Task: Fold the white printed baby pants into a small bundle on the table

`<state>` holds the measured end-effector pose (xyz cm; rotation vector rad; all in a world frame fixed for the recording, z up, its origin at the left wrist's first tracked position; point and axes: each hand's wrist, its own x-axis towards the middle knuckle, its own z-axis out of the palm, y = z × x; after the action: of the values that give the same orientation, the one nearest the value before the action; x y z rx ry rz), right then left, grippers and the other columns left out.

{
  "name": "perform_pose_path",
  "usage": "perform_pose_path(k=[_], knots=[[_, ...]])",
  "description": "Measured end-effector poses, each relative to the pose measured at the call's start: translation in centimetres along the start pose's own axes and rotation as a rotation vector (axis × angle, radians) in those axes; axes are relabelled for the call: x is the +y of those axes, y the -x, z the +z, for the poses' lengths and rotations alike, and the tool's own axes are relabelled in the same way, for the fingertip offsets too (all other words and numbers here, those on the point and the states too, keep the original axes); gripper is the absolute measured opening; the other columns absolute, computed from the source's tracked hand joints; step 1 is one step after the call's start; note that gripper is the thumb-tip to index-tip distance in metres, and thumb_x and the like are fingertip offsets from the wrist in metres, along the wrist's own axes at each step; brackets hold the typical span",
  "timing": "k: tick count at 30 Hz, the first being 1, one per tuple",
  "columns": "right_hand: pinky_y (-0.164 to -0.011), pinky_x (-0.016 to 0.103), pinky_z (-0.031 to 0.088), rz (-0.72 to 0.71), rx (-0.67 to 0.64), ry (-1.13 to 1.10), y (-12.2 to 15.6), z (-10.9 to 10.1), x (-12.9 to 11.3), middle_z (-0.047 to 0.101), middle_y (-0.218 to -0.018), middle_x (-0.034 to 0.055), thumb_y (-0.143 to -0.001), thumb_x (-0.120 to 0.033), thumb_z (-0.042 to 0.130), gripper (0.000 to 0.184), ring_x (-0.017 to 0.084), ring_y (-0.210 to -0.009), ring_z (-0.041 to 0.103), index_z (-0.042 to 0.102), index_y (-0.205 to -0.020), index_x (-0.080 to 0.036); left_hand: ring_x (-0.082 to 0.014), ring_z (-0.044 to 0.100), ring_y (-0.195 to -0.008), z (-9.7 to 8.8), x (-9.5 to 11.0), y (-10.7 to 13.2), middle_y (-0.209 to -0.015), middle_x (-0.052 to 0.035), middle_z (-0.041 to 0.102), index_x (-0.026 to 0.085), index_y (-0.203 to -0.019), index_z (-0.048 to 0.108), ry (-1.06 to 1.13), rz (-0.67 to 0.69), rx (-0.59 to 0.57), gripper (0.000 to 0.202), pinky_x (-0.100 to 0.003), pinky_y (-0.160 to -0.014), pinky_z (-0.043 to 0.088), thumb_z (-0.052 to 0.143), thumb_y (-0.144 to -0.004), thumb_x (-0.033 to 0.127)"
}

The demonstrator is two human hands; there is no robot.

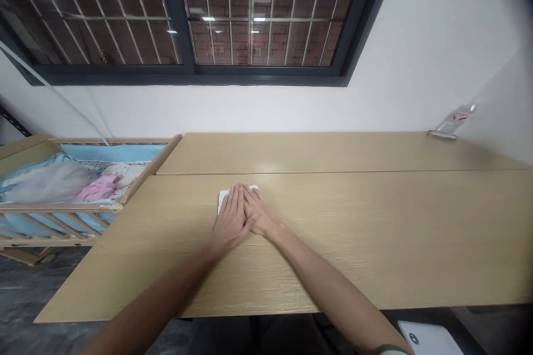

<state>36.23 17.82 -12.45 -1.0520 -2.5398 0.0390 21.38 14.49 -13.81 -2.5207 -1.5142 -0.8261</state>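
My left hand (231, 221) and my right hand (258, 212) lie flat side by side on a small white folded cloth or paper (222, 196), near the middle of a light wooden table (375, 233). Fingers of both hands are stretched out and pressed down on it, the left hand partly overlapping the right. Only the white piece's left edge and far corners show; the hands cover the remainder.
A wooden baby crib (137, 177) with blue lining, grey and pink cloths stands at the table's left end. A small plastic stand (449, 125) sits at the far right by the wall. A white device (428, 338) lies below the table's near edge.
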Motion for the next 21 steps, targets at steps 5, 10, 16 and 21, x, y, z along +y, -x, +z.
perform_pose_path(k=[5, 10, 16, 21], knots=[[-0.126, 0.051, 0.015, 0.13, 0.007, -0.003, -0.3, 0.9, 0.2, 0.03, -0.164, 0.0154, -0.104, -0.04, 0.028, 0.061, 0.03, -0.155, 0.019, 0.031, -0.158, -0.011, -0.0299, 0.014, -0.155, 1.2, -2.5, -0.5, -0.164, -0.0228, 0.024, 0.004, -0.159, 0.016, 0.024, -0.023, -0.107, 0.077, -0.052, -0.125, 0.021, 0.025, -0.102, 0.056], [-0.127, 0.05, 0.011, 0.195, -0.03, -0.032, -0.6, 1.0, 0.1, 0.025, -0.166, 0.0162, -0.103, -0.045, 0.028, 0.066, 0.03, -0.156, 0.014, 0.027, -0.159, -0.009, -0.0296, 0.015, -0.155, 1.4, -3.8, -0.7, -0.165, -0.0218, 0.023, 0.007, -0.159, 0.019, 0.028, -0.067, -0.147, 0.077, -0.051, -0.125, 0.022, 0.024, -0.102, 0.058], [-0.127, 0.048, 0.012, 0.254, -0.043, -0.112, 0.2, 0.7, 0.9, 0.019, -0.167, 0.0193, -0.103, -0.057, 0.023, 0.078, 0.029, -0.156, 0.011, 0.019, -0.16, -0.004, -0.0373, 0.016, -0.154, 1.4, -5.8, -0.7, -0.163, -0.0263, 0.024, 0.003, -0.156, 0.023, 0.002, -0.224, -0.138, 0.082, -0.055, -0.123, 0.021, 0.022, -0.101, 0.063], [-0.126, 0.049, 0.011, 0.296, -0.065, -0.163, 0.7, 0.1, 1.3, 0.014, -0.167, 0.0198, -0.099, -0.069, 0.022, 0.089, 0.03, -0.157, 0.007, 0.015, -0.161, -0.006, -0.0387, 0.018, -0.153, 1.4, -6.3, -0.7, -0.162, -0.0267, 0.026, 0.001, -0.156, 0.021, -0.018, -0.242, -0.178, 0.085, -0.054, -0.123, 0.018, 0.019, -0.1, 0.065]])
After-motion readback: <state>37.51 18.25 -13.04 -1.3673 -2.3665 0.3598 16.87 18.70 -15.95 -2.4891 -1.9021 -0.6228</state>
